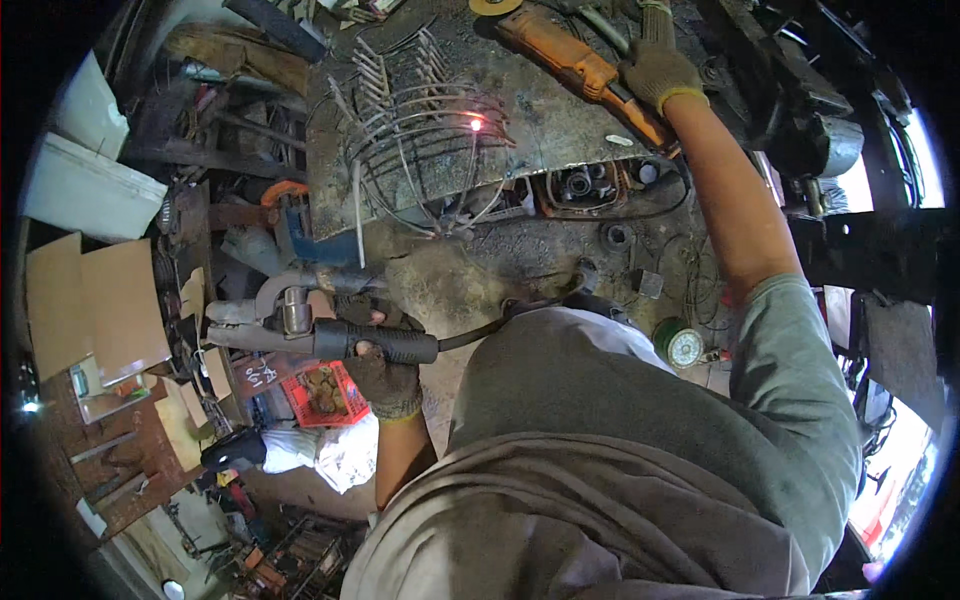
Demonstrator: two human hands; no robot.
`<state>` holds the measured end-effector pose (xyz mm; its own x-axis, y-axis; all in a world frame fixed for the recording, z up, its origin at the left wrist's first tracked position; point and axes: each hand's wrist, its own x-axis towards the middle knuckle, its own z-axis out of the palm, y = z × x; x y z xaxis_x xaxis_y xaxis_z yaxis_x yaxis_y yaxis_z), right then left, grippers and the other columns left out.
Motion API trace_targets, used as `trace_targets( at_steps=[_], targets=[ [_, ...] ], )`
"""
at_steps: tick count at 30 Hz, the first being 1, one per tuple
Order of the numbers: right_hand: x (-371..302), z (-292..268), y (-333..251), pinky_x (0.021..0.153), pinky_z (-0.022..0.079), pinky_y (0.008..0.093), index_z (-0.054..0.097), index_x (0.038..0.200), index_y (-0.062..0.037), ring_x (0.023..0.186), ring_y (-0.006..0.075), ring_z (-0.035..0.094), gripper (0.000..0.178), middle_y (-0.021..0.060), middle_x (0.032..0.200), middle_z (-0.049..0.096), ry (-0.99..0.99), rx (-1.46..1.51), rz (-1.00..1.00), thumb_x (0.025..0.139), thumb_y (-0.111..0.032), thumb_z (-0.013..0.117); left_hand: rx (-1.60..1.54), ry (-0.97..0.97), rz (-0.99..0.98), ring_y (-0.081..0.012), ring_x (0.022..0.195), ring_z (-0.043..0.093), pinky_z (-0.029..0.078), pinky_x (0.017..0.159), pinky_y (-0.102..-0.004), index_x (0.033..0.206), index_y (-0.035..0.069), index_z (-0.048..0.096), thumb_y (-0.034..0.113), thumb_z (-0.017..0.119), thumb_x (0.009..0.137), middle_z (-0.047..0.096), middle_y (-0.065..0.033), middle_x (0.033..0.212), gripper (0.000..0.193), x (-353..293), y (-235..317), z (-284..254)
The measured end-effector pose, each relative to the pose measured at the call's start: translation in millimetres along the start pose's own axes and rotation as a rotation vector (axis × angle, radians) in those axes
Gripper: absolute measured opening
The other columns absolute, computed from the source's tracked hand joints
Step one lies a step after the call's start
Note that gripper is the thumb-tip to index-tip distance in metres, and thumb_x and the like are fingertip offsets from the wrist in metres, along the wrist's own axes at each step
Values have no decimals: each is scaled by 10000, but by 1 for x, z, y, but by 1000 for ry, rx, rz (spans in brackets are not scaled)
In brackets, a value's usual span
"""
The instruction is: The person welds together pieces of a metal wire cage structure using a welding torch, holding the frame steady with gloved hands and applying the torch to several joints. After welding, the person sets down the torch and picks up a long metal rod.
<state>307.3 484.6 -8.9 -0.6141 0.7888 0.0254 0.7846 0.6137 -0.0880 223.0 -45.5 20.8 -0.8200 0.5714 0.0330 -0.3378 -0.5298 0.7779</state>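
Electrode holder (300, 325) in left hand (385, 380); right hand (655, 68) on grinder (580, 70) (orange).

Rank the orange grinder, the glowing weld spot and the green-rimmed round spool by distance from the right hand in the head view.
From the right hand:
1. Orange grinder, under the fingers, top of the bench.
2. Glowing weld spot, on the wire frame to its left.
3. Green-rimmed round spool, low, beside the right sleeve.

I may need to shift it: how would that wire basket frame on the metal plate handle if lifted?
The wire frame looks thin and open, so probably light and somewhat springy. One joint glows orange, so likely hot there. Its loose rod ends could snag on the plate.
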Motion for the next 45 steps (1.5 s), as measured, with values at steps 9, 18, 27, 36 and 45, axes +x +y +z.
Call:
trace_targets(
  at_steps=[9,18,27,36,45],
  targets=[
    [-162,-31,-109,919,505,428,678,1219,-48,1020,296,677,579,183,1027,707,-437,1296,-363,1021,-558,488,22,-127,-138,-184,909,598,542,690,-361,1239,72,541,349,935,721,609,-46,1118,707,23,-26,42],
    [-162,-21,-137,803,552,364,691,1126,-73,901,236,691,315,142,908,690,129,1129,-763,1040,-324,520,318,-80,-198,-202,1104,617,521,966,-382,1409,71,460,481,850,808,599,-37,1287,826,42,-80,61],
    [-149,-9,-89,807,578,364,638,1205,-34,922,247,705,296,116,978,712,-52,1469,-55,994,-239,601,288,-27,-256,-211,1171,604,509,1027,-405,1315,107,524,463,868,788,613,-57,1213,723,36,-70,49],
    [-188,-60,-93,770,547,363,618,1308,-64,884,241,698,345,114,952,702,-340,1462,68,1041,-269,542,-119,-240,-232,-288,1176,606,527,827,-458,1162,72,594,252,804,870,627,-118,1257,403,89,-43,11],
    [-209,-36,-57,869,547,453,640,1288,-48,1019,393,687,360,209,1068,709,-159,849,-98,978,-206,549,84,-152,-105,-346,1280,546,565,971,-550,1261,52,552,173,799,858,639,-122,1133,488,94,-47,-28]
  ],
)
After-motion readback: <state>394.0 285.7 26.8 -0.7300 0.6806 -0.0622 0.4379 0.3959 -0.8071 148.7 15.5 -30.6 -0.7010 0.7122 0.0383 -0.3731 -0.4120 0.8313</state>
